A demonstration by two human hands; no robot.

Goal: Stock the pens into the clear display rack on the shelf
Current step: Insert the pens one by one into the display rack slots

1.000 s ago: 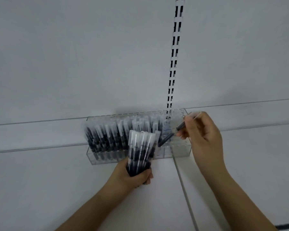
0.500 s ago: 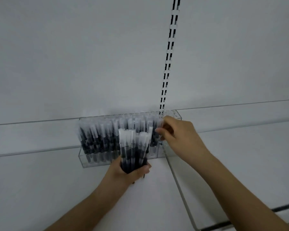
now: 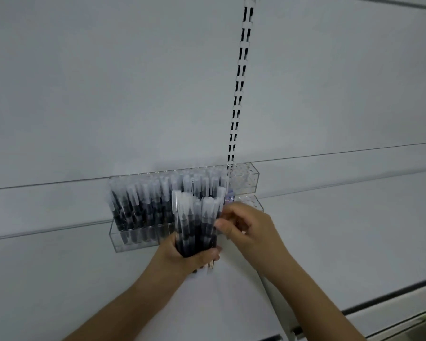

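Plain white wall panel fills the bkgd, w/ a slotted black-and-white upright strip running down to the shelf, also white. On the shelf, against the wall, sits the clear rack: most of it, left to centre, is packed w/ pens standing upright, dark barrels down, frosted caps up; only the right end shows empty holes.

Left hand is clenched round a bundle of pens held upright just in front of the rack, caps fanned a bit at the top. Right hand is at the bundle's right edge, fingers curled, thumb and forefinger seemingly pinching one pen near the cap; whether it's properly gripped can't be told, the pen is mostly hidden.

Risks from here, biggest first:
- Bundle is loose and fanned, so tugging one pen out sideways could drag its neighbours along, and several could spill onto the shelf or off its front edge.
- Bundle is v. close to the stocked rows; a bump from either hand may tip standing pens or nudge the rack.
- Empty holes are clear plastic on white, hard to see; pen tip may miss a hole and skid.
- Weak pinch near the cap could pop the cap off
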